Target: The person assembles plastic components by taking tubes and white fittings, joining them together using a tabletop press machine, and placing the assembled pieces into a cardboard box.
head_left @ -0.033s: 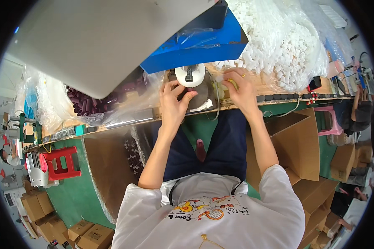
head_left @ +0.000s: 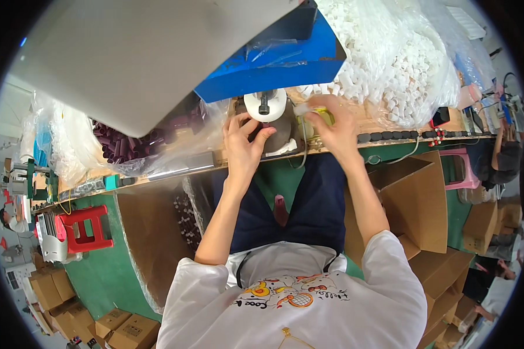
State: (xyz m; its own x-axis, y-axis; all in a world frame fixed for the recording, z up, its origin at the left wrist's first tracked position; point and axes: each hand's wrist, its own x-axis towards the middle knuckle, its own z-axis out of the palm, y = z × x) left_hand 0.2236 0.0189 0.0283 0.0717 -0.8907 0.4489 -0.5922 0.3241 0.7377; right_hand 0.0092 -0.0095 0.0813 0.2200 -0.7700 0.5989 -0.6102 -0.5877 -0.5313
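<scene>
My left hand point(head_left: 241, 144) is closed in a pinch under the white disc point(head_left: 261, 107) of a blue bench machine point(head_left: 273, 78). A sliver of a small purple piece point(head_left: 266, 124) shows between its thumb and fingers; the rest is hidden. To the right, my right hand point(head_left: 336, 131) pinches a small white plastic piece point(head_left: 301, 109), blurred, beside the disc. Behind that hand sits something yellow point(head_left: 325, 118), partly hidden. A dark round base point(head_left: 282, 132) lies under the disc, with a white scrap point(head_left: 286, 148) at its front edge.
White plastic pieces point(head_left: 410, 75) are heaped in clear bags at the back right. Purple tubes point(head_left: 125, 145) lie at the left under a big grey panel point(head_left: 140, 52). A cable point(head_left: 304, 142) hangs over the table edge. Cardboard boxes point(head_left: 416, 198) and a red stool point(head_left: 87, 228) stand below.
My right hand has shifted slightly, its fingertips toward the disc, and the white piece now shows in them. My left hand stays in place.
</scene>
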